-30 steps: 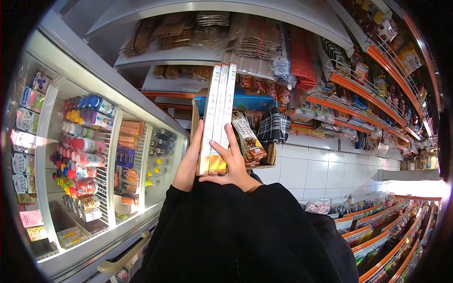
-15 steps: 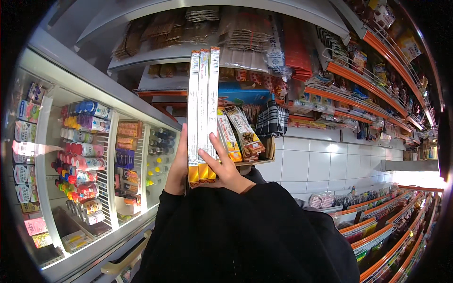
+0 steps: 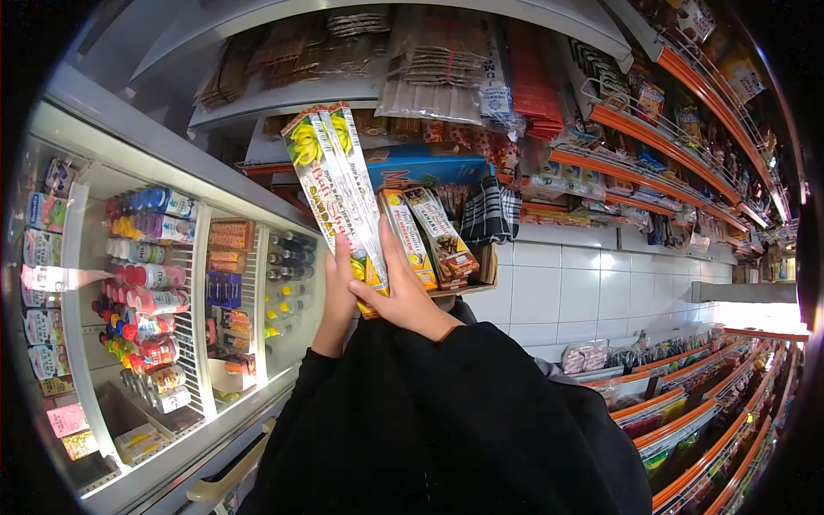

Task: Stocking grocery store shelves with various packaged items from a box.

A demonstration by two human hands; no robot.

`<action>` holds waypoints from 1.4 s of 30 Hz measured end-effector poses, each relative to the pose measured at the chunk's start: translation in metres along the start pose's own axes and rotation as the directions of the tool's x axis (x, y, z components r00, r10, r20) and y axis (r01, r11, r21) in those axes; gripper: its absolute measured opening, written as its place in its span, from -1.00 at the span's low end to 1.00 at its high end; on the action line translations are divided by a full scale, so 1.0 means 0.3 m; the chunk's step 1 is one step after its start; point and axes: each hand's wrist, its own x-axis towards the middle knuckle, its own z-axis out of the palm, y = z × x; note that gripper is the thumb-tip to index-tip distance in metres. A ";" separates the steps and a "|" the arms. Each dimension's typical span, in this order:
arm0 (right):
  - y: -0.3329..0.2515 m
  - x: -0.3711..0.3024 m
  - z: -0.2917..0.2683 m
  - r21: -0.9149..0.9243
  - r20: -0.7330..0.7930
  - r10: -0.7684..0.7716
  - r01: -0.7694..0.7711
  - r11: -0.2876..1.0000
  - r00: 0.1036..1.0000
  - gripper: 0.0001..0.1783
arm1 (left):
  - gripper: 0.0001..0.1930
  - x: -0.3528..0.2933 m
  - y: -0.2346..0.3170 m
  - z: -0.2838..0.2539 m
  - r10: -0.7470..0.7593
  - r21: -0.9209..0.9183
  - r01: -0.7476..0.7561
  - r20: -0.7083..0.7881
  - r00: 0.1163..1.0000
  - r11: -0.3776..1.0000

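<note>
head view: two hands on a bundle of long flat boxes before a shop shelf

head camera looked up at shelving. at nine o'clock stood a glass-fronted cooler (image 3: 163,300) with rows of coloured bottles (image 3: 142,283) on its racks. moving right, the left hand (image 3: 336,296) rose from a black sleeve (image 3: 412,412) near the centre, its fingers closed round the left edge of the long flat boxes (image 3: 336,184), thumb hidden behind them. those boxes, white with yellow banana pictures, were held as a bundle, tilted so the top end leaned toward eleven o'clock, the lower end between both hands. just right of it, the right hand (image 3: 403,296) was pressed flat against the front of the bundle, fingers together and pointing toward twelve o'clock, clamping the boxes against the left hand. at one o'clock from that hand, more slim boxes (image 3: 429,236) stood leaning in an open carton (image 3: 481,270), near a blue box (image 3: 429,167) and a black-and-white checked cloth (image 3: 489,210). overhead at twelve o'clock hung clear packets (image 3: 429,69) of brown goods. farther right, toward three o'clock, ran a white tiled wall (image 3: 566,283) and orange-edged shelves (image 3: 687,154) of packaged goods.
</note>
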 end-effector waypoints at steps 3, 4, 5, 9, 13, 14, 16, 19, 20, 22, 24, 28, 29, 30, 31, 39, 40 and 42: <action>-0.028 0.006 0.004 -0.164 0.058 0.018 -0.009 0.986 0.998 -0.08 | -0.40 -0.013 -0.028 -0.011 0.032 -0.076 -0.035 -0.037 0.999 0.997; -0.030 0.008 0.000 -0.178 0.075 -0.003 0.016 0.984 0.997 -0.12 | -0.39 -0.018 -0.027 -0.013 0.023 -0.198 -0.023 -0.003 1.000 0.980; -0.032 0.009 -0.003 -0.191 0.092 -0.024 0.041 0.981 0.995 -0.16 | -0.37 -0.021 -0.026 -0.014 0.019 -0.316 -0.008 0.032 0.999 0.949; -0.042 0.005 0.011 -0.197 0.137 0.038 -0.010 0.980 0.990 -0.24 | -0.38 -0.042 -0.003 -0.010 0.003 -0.356 -0.013 -0.029 1.000 0.934; -0.028 -0.004 0.045 -0.178 0.130 -0.004 0.027 0.984 0.991 -0.25 | -0.36 -0.053 -0.032 -0.040 0.037 -0.368 -0.050 -0.042 0.998 0.928; -0.025 -0.005 0.052 -0.161 0.132 -0.018 0.039 0.986 0.991 -0.23 | -0.36 -0.055 -0.036 -0.045 0.034 -0.388 -0.060 -0.073 0.997 0.920; -0.019 -0.006 0.065 -0.170 0.132 -0.032 0.054 0.984 0.991 -0.22 | -0.35 -0.054 -0.059 -0.056 0.053 -0.435 -0.094 -0.106 0.993 0.895; -0.009 -0.009 0.077 -0.150 0.168 -0.014 0.039 0.988 0.986 -0.21 | -0.37 -0.066 -0.083 -0.095 0.010 -0.424 -0.067 -0.135 0.991 0.903; -0.005 -0.010 0.081 -0.123 0.205 0.016 0.010 0.992 0.979 -0.20 | -0.37 -0.073 -0.089 -0.110 0.006 -0.423 -0.064 -0.138 0.990 0.904; -0.001 -0.012 0.082 -0.079 0.217 0.011 0.006 0.997 0.976 -0.21 | -0.40 -0.082 -0.096 -0.137 0.166 -0.045 -0.179 -0.215 0.962 0.983; 0.001 -0.006 0.086 -0.034 0.226 0.006 0.001 0.999 0.974 -0.22 | -0.41 -0.096 -0.093 -0.169 0.171 -0.041 -0.182 -0.188 0.967 0.983; 0.034 0.008 0.116 0.195 0.277 0.079 -0.136 0.971 0.958 -0.25 | -0.41 -0.039 -0.017 -0.223 0.155 0.006 -0.155 -0.075 0.985 0.988; 0.055 0.006 0.128 0.279 0.287 0.137 -0.220 0.935 0.948 -0.27 | -0.39 -0.015 0.007 -0.217 0.109 -0.143 -0.115 -0.049 0.993 0.983; 0.068 0.006 0.140 0.269 0.296 0.172 -0.255 0.929 0.939 -0.29 | -0.43 0.002 0.033 -0.215 0.043 -0.372 -0.041 -0.004 0.999 0.927; 0.080 0.000 0.149 0.269 0.291 0.178 -0.258 0.928 0.940 -0.29 | -0.43 0.028 0.032 -0.216 0.038 -0.373 -0.034 0.002 0.999 0.927; 0.191 -0.126 0.082 0.410 0.134 0.530 -0.534 0.739 0.837 -0.42 | -0.57 0.085 -0.150 -0.135 -0.412 -0.055 0.433 0.223 0.884 0.900; 0.235 -0.132 0.021 0.228 0.062 0.562 -0.560 0.797 0.825 -0.48 | -0.58 0.092 -0.156 -0.121 -0.488 -0.074 0.519 0.248 0.837 0.852; 0.287 -0.077 -0.084 -0.248 -0.165 0.513 -0.539 0.805 0.842 -0.56 | -0.49 0.123 -0.207 -0.131 -0.490 0.035 0.497 0.242 0.838 0.867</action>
